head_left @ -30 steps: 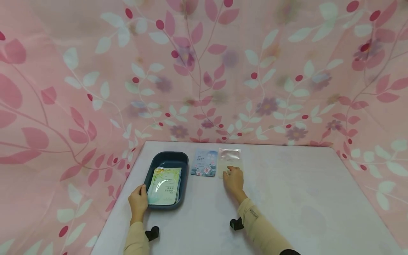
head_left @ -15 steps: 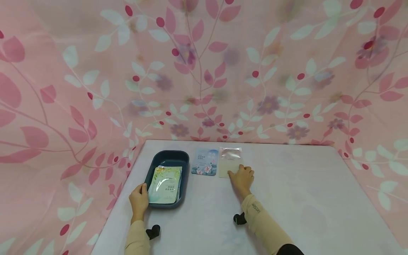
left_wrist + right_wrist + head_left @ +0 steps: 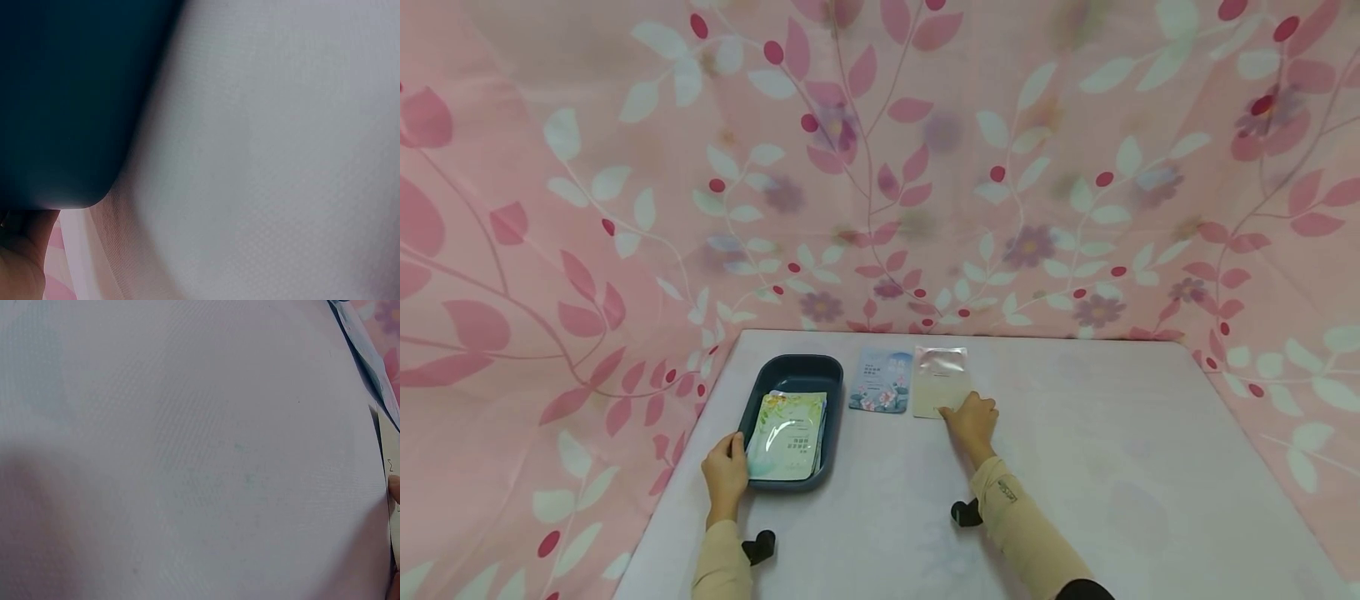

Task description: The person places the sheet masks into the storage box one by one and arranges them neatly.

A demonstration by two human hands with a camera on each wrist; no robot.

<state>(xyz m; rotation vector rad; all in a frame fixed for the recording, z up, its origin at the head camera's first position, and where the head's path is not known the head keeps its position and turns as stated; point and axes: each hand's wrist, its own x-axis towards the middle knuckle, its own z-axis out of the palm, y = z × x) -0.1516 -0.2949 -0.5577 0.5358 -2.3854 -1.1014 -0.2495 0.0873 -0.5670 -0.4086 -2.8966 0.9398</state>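
In the head view my left hand (image 3: 726, 477) grips the left rim of a dark blue tray (image 3: 833, 433). Its thumb lies over the rim; the other fingers are mostly hidden. A stack of sheet mask packets, a green flowered packet (image 3: 788, 435) on top, lies in the tray. My right hand (image 3: 973, 425) holds the lower right corner of a cream sheet mask packet (image 3: 940, 387) flat on the table, thumb at its bottom edge. Left of that, a blue flowered sheet mask packet (image 3: 881, 381) lies close beside it. The right wrist view catches only my thumb tip (image 3: 394, 487) at the packet's edge.
A white cloth covers the table (image 3: 1120, 467), whose far edge meets a pink floral curtain (image 3: 880, 167). Black wrist-worn pieces stick out by both sleeves, such as the left one (image 3: 760, 547).
My right hand has slid from the face of the cream packet to its lower right corner, then stayed there. The left hand, tray and packets look the same.
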